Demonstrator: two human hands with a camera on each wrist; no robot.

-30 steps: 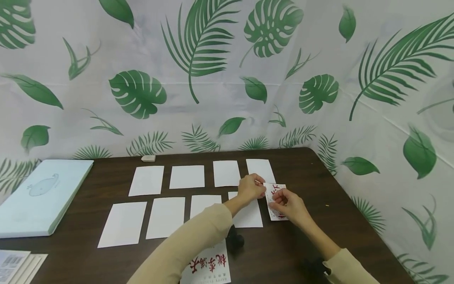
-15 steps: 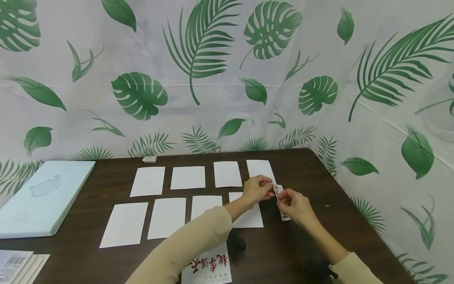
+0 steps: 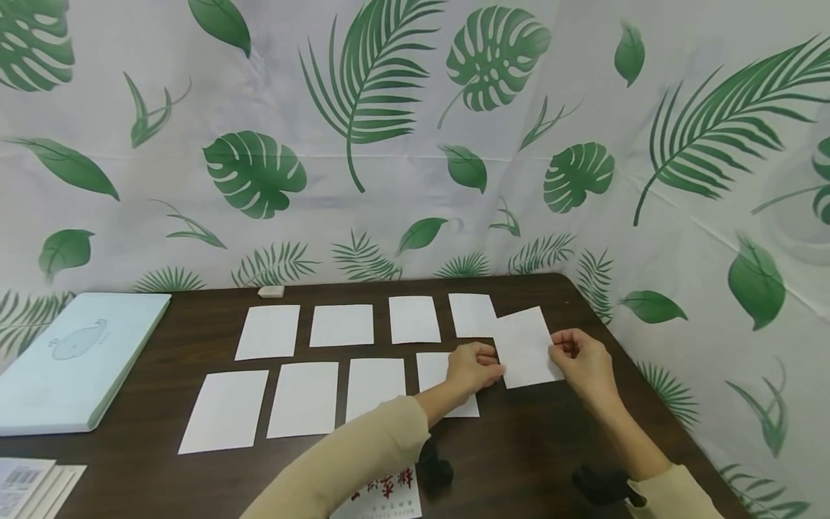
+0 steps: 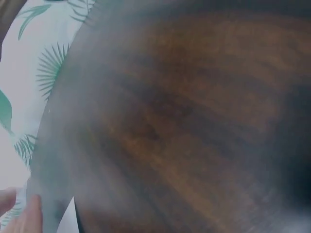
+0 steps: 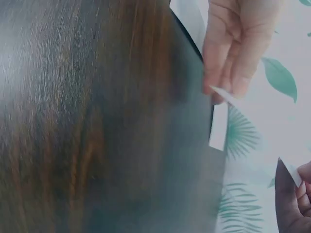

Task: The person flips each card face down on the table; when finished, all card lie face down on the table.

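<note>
A card point(image 3: 527, 346) with its blank white face up is held above the table's right part, slightly tilted. My left hand point(image 3: 472, 370) pinches its left edge, and my right hand point(image 3: 585, 362) pinches the right edge. Its near-left corner comes close to a blank card point(image 3: 431, 367) lying partly under my left hand. In the left wrist view, only some fingertips point(image 4: 31, 216) and a white card corner point(image 4: 70, 221) show at the lower left. Two hands with white card edges appear in the right wrist view, one of them a hand point(image 5: 238, 43) at the top.
Several blank white cards lie in two rows, such as a far-left card point(image 3: 268, 332). A card with red characters point(image 3: 385, 491) lies near the front, partly under the left sleeve. At left are a light-blue book point(image 3: 78, 360) and stacked cards point(image 3: 45, 483); an eraser point(image 3: 271, 291) sits behind.
The held card has turned over from its red printed face to its blank face. My right hand has moved right and slightly up; my left hand has stayed near the same place.
</note>
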